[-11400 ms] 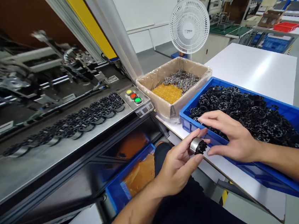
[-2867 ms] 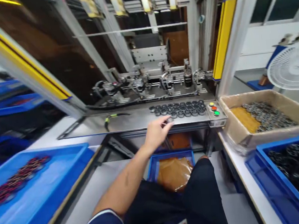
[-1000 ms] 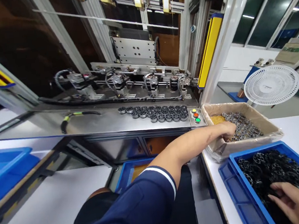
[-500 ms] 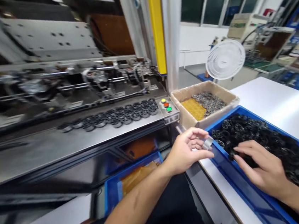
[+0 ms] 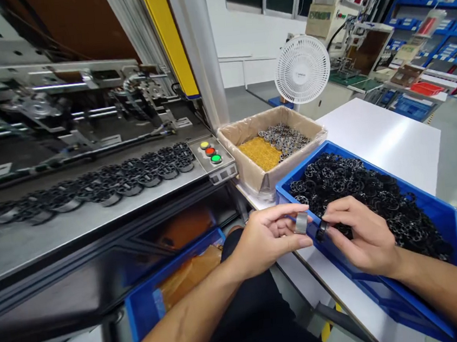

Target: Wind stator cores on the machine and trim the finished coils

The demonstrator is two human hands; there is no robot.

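1. Head view: left hand (image 5: 274,237), loosely curled, grips a silver ring (image 5: 301,222) between thumb and fingers
2. Right hand (image 5: 364,238), fingertips nearly together, pinches a black part (image 5: 321,231) just beside it
3. Both pieces are near the blue bin (image 5: 448,224)

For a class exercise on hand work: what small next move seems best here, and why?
Probably bring the black part in the right hand squarely against the silver ring in the left hand: they are close but apart, and the pieces on the metal ledge show black sections with silver bands.
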